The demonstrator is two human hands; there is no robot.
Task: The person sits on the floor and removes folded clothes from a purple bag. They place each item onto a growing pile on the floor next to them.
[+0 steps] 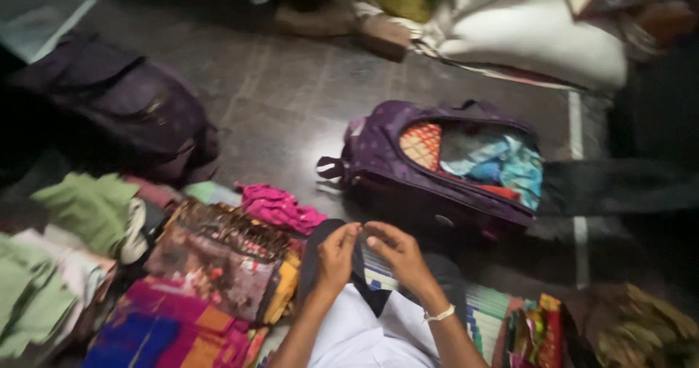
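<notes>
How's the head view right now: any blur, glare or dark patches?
Head view: dim overall, motion-blurred at the edges; the white sack is smeared, the right side falls into shadow, a small glare sits on the floor, and the hands and bag read fairly clearly.

Dim room; light glares off the floor [306, 120] at centre, corners sink into shadow, everything perhaps motion-blurred.

The dark cloth [320, 255] is partly hidden behind the hands; bottom-edge garments are cut off.
</notes>
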